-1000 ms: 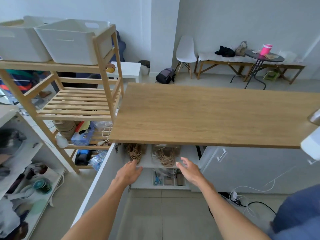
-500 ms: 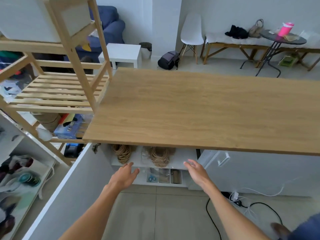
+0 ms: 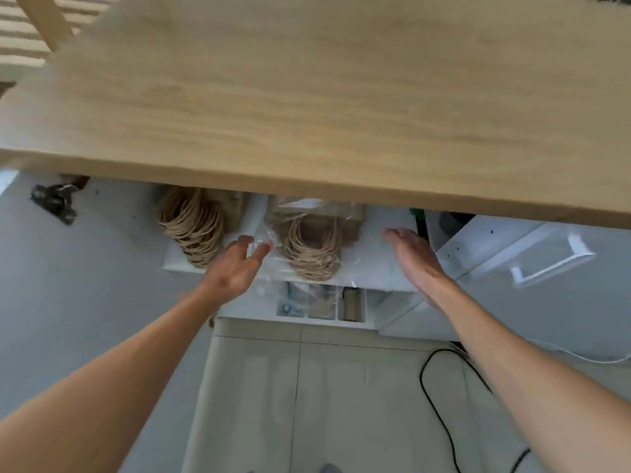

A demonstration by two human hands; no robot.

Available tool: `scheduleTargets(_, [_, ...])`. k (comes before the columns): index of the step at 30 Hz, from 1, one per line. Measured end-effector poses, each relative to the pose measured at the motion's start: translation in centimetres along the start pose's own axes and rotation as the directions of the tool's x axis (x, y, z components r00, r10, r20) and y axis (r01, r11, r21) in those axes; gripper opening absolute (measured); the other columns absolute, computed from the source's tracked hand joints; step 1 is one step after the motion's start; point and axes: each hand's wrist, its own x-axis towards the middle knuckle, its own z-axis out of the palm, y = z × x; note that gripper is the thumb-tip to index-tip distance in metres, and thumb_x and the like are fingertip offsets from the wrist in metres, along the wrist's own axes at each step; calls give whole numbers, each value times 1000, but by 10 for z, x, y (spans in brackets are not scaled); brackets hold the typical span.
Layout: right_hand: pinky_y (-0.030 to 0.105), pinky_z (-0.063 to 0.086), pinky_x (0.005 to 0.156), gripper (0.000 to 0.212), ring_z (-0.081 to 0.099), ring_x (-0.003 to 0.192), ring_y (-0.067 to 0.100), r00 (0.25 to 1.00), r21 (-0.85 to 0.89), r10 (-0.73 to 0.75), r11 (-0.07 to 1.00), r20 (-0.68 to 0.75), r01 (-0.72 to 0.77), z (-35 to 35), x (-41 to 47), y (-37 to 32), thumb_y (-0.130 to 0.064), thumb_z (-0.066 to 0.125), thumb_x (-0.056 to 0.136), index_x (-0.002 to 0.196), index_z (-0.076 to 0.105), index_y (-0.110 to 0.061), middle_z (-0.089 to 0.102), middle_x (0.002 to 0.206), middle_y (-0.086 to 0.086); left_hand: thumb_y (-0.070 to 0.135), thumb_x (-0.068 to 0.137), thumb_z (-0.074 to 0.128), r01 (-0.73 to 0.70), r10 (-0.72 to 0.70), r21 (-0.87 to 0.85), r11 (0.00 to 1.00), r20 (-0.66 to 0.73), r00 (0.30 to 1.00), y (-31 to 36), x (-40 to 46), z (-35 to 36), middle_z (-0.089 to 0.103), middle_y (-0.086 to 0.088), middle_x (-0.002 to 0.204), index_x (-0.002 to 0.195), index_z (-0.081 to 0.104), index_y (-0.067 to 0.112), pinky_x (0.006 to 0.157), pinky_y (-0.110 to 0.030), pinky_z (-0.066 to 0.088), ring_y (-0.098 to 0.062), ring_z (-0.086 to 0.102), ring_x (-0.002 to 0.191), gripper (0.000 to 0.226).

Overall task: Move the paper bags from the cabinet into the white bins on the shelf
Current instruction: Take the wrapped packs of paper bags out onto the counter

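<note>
Since a moment ago the view has dipped under the table (image 3: 307, 97) and both spread, empty hands, left (image 3: 235, 268) and right (image 3: 415, 259), now flank the wrapped bags (image 3: 312, 244) on the cabinet shelf (image 3: 375, 268), so a grasp looks close.

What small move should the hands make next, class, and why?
Probably close both hands on the plastic-wrapped bundle of paper bags: the left hand and right hand are open either side of it on the cabinet shelf, gripping nothing yet.
</note>
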Motion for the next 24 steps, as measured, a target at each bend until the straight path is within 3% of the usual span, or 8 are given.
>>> scheduleTargets(3, [37, 35, 95, 70, 49, 126, 28, 998, 103, 61, 993, -35, -57, 17, 38, 14, -64, 40, 95, 149, 45, -19, 50, 146, 4, 64, 99, 37, 4, -8, -108, 994, -37, 999, -12, 37, 10, 45, -9, 155, 150, 43, 15, 113, -38, 32, -30, 43, 140, 72])
scheduleTargets(6, [37, 34, 90, 76, 47, 90, 19, 993, 240, 114, 965, -17, -106, 32, 70, 26, -70, 43, 91, 145, 48, -18, 52, 100, -1, 63, 99, 41, 42, -49, -240, 970, -21, 999, -22, 74, 17, 58, -13, 139, 139, 57, 12, 114, -44, 37, -34, 53, 129, 67])
scheduleTargets(10, [45, 44, 107, 82, 60, 112, 28, 983, 364, 182, 917, -21, -162, 42, 100, 28, -79, 47, 82, 136, 55, -18, 60, 131, 9, 56, 98, 51, 144, -147, -441, 886, 27, 989, -25, 106, 18, 60, -11, 102, 93, 64, 16, 74, -30, 46, -25, 58, 87, 42])
scheduleTargets(13, [48, 59, 89, 65, 69, 104, 29, 988, 436, 157, 888, 11, -146, 49, 112, 20, -75, 53, 85, 115, 57, -18, 65, 121, 13, 57, 98, 50, 155, -151, -498, 853, 48, 987, -26, 124, 20, 66, -4, 102, 113, 62, 16, 69, -29, 45, -19, 60, 89, 45])
scheduleTargets(16, [47, 64, 76, 45, 72, 93, 29, 988, 454, 132, 878, 80, -153, 62, 114, 11, -69, 54, 88, 93, 58, -25, 68, 110, 8, 57, 98, 50, 153, -142, -528, 836, 61, 988, -21, 133, 24, 66, -5, 109, 118, 64, 16, 92, -41, 50, -20, 63, 89, 48])
scheduleTargets(18, [50, 63, 80, 51, 70, 98, 32, 986, 459, 147, 873, 80, -167, 69, 116, 8, -70, 55, 87, 102, 62, -22, 67, 113, 10, 60, 97, 48, 160, -137, -494, 855, 83, 987, -15, 134, 27, 63, -2, 116, 133, 59, 18, 81, -35, 45, -20, 62, 93, 56])
scheduleTargets(21, [44, 64, 75, 67, 71, 100, 31, 977, 458, 173, 864, 122, -210, 72, 114, 4, -70, 58, 86, 123, 62, -14, 68, 118, 11, 63, 96, 49, 165, -131, -475, 864, 106, 986, -7, 134, 29, 59, 5, 92, 122, 56, 23, 66, -29, 36, -14, 57, 81, 48])
scheduleTargets(24, [42, 65, 71, 68, 72, 96, 28, 974, 479, 162, 850, 159, -219, 73, 112, 6, -69, 60, 85, 124, 62, -13, 69, 114, 11, 72, 89, 52, 198, -125, -506, 839, 176, 977, -9, 136, 27, 57, 3, 91, 123, 50, 30, 87, -36, 40, -17, 58, 84, 54])
